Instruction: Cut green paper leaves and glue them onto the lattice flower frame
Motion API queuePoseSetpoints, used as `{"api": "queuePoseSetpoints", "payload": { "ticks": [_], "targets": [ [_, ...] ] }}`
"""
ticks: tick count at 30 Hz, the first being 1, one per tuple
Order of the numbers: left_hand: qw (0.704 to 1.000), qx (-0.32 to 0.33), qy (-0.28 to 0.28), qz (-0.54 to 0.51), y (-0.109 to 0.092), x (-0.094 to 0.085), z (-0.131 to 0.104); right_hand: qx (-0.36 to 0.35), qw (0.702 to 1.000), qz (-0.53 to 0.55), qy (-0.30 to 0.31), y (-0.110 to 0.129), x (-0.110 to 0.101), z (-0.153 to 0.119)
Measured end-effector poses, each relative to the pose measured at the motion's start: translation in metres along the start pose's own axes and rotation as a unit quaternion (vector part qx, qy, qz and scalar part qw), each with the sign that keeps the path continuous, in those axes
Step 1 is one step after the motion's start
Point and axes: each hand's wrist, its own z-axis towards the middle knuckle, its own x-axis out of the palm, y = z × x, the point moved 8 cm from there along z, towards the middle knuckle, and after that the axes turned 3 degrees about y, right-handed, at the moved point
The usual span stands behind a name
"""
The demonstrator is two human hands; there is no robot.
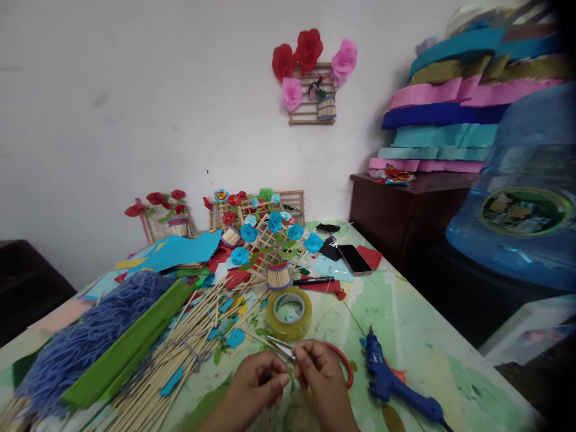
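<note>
My left hand (258, 384) is near the table's front edge, thumb and fingers pinched together; what it holds, if anything, is too small to name. Close beside it on the right, my right hand (319, 375) is also closed, its fingertips hiding what lies between them. Red-handled scissors (346, 363) lie under and behind my right hand, blades pointing left. Just beyond both hands sits a roll of clear yellowish tape (288, 313). A blue glue gun (396, 384) rests on the table to the right of my right hand.
Thin wooden sticks (180, 354), folded green paper (130, 342) and blue yarn (99, 336) cover the left. Behind the tape stands a stick frame with blue paper flowers (275, 222). A phone (354, 259) lies at the back right, near a large blue water bottle (517, 210).
</note>
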Motion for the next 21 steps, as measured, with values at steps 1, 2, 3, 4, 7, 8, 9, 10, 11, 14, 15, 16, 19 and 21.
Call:
{"api": "queuePoseSetpoints", "payload": {
  "ticks": [1, 2, 3, 4, 7, 8, 9, 10, 11, 14, 15, 16, 19, 21],
  "targets": [
    [1.0, -0.002, 0.001, -0.007, 0.003, 0.001, 0.002, 0.004, 1.0, -0.009, 0.016, -0.003, 0.004, 0.0],
    [1.0, -0.002, 0.001, -0.012, 0.004, 0.002, 0.003, 0.008, 0.999, -0.014, 0.027, -0.006, 0.006, 0.0],
    [1.0, -0.002, 0.004, -0.016, 0.005, 0.003, 0.005, 0.014, 0.999, -0.014, 0.032, -0.008, 0.007, 0.0],
    [1.0, 0.0, 0.008, -0.019, 0.005, 0.004, 0.005, 0.021, 0.999, -0.007, 0.029, -0.011, 0.006, 0.0],
    [0.999, 0.002, 0.044, -0.025, 0.001, 0.009, 0.007, 0.06, 0.997, 0.033, 0.024, -0.019, 0.004, 0.003],
    [0.998, 0.002, 0.058, -0.024, -0.001, 0.011, 0.007, 0.074, 0.996, 0.046, 0.025, -0.021, 0.004, 0.004],
    [0.997, 0.002, 0.07, -0.02, -0.003, 0.012, 0.006, 0.083, 0.995, 0.055, 0.026, -0.022, 0.004, 0.005],
    [0.997, 0.003, 0.079, -0.015, -0.005, 0.013, 0.006, 0.088, 0.994, 0.06, 0.03, -0.023, 0.004, 0.005],
    [0.996, 0.003, 0.084, -0.009, -0.006, 0.014, 0.005, 0.09, 0.994, 0.061, 0.033, -0.023, 0.004, 0.005],
    [0.997, 0.0, 0.08, 0.011, -0.008, 0.014, 0.003, 0.089, 0.993, 0.052, 0.051, -0.022, 0.007, 0.004],
    [0.997, -0.003, 0.078, 0.02, -0.009, 0.013, 0.002, 0.091, 0.993, 0.05, 0.053, -0.022, 0.008, 0.003],
    [0.997, -0.003, 0.074, 0.031, -0.009, 0.013, 0.001, 0.094, 0.993, 0.048, 0.052, -0.022, 0.008, 0.002],
    [0.996, 0.017, 0.049, 0.072, -0.016, 0.007, -0.001, 0.1, 0.993, 0.044, 0.044, -0.019, 0.009, -0.003],
    [0.996, 0.034, 0.005, 0.085, -0.02, -0.003, -0.005, 0.095, 0.994, 0.034, 0.051, -0.014, 0.013, -0.006]
  ]
}}
